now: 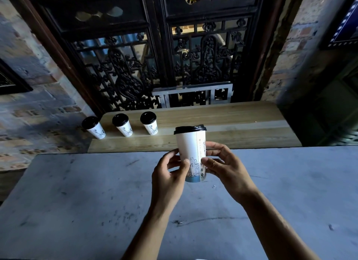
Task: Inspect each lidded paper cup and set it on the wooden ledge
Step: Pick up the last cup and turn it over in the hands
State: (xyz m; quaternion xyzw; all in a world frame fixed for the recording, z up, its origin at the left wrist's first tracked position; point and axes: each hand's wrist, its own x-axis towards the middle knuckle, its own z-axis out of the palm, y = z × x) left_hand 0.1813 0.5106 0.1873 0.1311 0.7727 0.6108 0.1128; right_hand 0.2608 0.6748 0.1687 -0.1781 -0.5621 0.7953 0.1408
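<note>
Low in the frame my two forearms reach up over the grey table [77, 201], whose scuffed top fills the bottom half of the picture. Just above centre, my left hand [170, 172] and right hand [222, 166] are both closed around the lower part of a lidded paper cup [190, 153], thumbs on the side facing me, fingers wrapped behind. I hold it upright and clear of the table, with its seam and printed drawing turned toward me and its black lid [189, 129] seated on top. I judge this to be the inspecting step for this cup; it is not yet set down.

Beyond the table's far edge runs the wooden ledge [232, 122], across the middle of the frame. At its left end three lidded cups stand in a row: the left cup [94, 127], the middle cup [122, 124] and the right cup [149, 122], near one another but apart. Those look finished. The ledge to their right is bare. I see no other cups waiting, so this may be the last, though I cannot be sure.
</note>
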